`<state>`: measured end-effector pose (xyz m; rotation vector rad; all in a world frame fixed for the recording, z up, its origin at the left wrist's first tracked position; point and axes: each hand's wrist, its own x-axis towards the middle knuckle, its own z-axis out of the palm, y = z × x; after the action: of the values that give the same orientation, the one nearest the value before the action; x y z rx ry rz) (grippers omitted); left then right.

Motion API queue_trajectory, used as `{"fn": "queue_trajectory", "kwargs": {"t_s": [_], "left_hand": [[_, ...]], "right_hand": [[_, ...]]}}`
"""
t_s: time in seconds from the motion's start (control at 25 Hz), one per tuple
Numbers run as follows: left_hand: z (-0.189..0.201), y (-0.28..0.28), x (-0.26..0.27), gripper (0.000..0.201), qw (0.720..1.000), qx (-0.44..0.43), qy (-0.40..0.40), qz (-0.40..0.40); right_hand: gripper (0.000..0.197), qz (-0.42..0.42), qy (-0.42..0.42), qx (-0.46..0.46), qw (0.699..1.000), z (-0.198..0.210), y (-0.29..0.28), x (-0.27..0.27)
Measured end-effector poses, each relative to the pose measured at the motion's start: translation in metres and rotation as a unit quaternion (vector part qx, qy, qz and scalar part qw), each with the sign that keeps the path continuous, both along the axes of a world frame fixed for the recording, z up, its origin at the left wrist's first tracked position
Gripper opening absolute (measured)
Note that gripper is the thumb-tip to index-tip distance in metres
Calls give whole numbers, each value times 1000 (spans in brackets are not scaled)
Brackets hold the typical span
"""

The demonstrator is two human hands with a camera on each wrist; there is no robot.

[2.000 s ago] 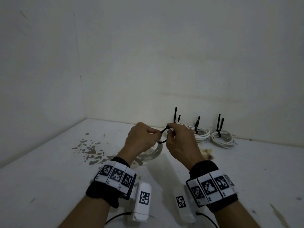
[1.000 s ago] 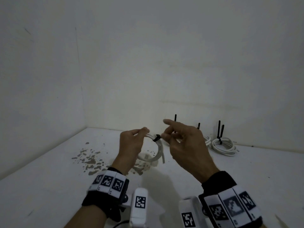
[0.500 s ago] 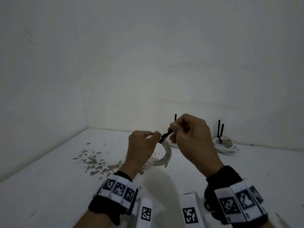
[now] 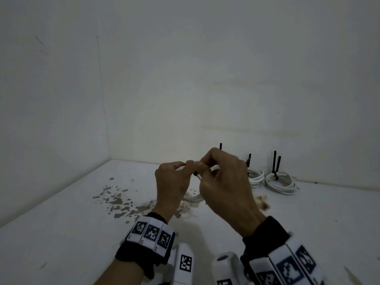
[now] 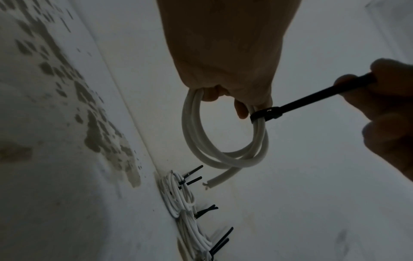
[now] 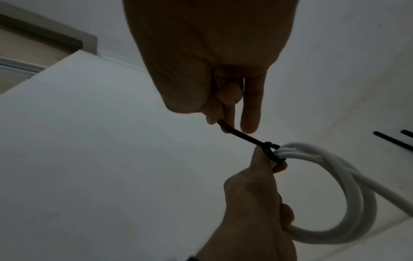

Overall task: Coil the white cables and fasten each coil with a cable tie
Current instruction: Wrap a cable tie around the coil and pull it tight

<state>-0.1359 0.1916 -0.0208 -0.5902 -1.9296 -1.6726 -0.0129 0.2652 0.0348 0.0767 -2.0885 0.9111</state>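
Your left hand (image 4: 172,186) is closed around the top of a white cable coil (image 5: 223,153), fingers curled through the loop so the coil hangs below them, raised above the worktop (image 4: 61,233). A black cable tie (image 5: 266,114) is cinched around the coil's strands just beside your left fingertips (image 5: 242,110), with its head sitting against the bundle. Your right hand (image 4: 224,188) is closed on the tie's free tail, pinching it between thumb and curled fingers; the tail runs straight and taut from the band to that pinch, as the left wrist view shows clearly. In the right wrist view one finger (image 6: 250,113) of that hand points down beside the tail without touching it. One cut end of the cable (image 5: 214,181) sticks out loose below the coil.

From the head view your two hands meet close together in the middle, knuckles nearly touching, and they hide most of the coil.

At the back of the worktop, along the wall, finished white coils (image 4: 280,183) lie side by side, each bound with black ties whose tails stand upright. Grey-brown stains (image 4: 115,200) spread across the worktop to the left of your left hand, and a small brownish mark (image 4: 263,201) lies to the right of your right hand.
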Motion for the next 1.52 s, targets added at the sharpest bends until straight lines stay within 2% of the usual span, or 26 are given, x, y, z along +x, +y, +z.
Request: {"fn": "queue_trajectory", "kwargs": {"t_s": [0.12, 0.2, 0.28, 0.36, 0.44, 0.52, 0.6, 0.68, 0.8, 0.92, 1.0, 1.08, 1.2, 1.32, 1.4, 1.52], "left_hand": [[3, 6, 6, 46, 1000, 12, 10, -17], [4, 7, 7, 46, 999, 17, -10, -26], [9, 7, 10, 48, 998, 12, -51, -41], [17, 8, 11, 51, 989, 7, -134, -57], [21, 10, 9, 42, 960, 52, -255, -105], [22, 10, 7, 31, 902, 133, -365, -188], [21, 11, 5, 31, 841, 191, -437, -254], [19, 14, 4, 30, 804, 233, -467, -283], [10, 21, 2, 32, 791, 255, -480, -281], [2, 25, 1, 36, 781, 252, -497, -281], [-4, 28, -4, 37, 780, 239, -515, -265], [-11, 36, -10, 36, 787, 212, -523, -250], [-17, 51, -24, 30, 825, 130, -508, -209], [-14, 71, -48, 23, 861, 49, -468, -194], [-13, 87, -68, 25, 885, 0, -429, -180], [-17, 109, -96, 25, 904, -77, -377, -186]], "right_hand": [[20, -10, 31, -18, 999, 9, 12, 7], [19, -12, 31, -9, 999, 10, 13, 9], [18, -20, 34, 1, 999, 13, 15, 8], [17, -11, 56, -6, 998, 18, 19, 10], [18, 32, 74, -56, 995, 24, 27, 14], [21, 55, 30, -131, 989, 23, 41, 15], [18, 6, -110, -134, 985, 11, 59, 9], [23, -30, -259, -72, 963, -6, 71, 2], [23, 13, -319, -118, 940, -26, 75, -10], [13, -17, -295, -97, 950, -43, 79, -21], [8, -40, -287, -138, 947, -57, 83, -30], [13, -51, -280, -238, 928, -71, 89, -40], [12, -86, -243, -313, 914, -83, 107, -64], [14, -124, -210, -298, 923, -82, 132, -97], [15, -156, -202, -274, 927, -76, 148, -117], [20, -200, -196, -223, 934, -67, 167, -140]]}}
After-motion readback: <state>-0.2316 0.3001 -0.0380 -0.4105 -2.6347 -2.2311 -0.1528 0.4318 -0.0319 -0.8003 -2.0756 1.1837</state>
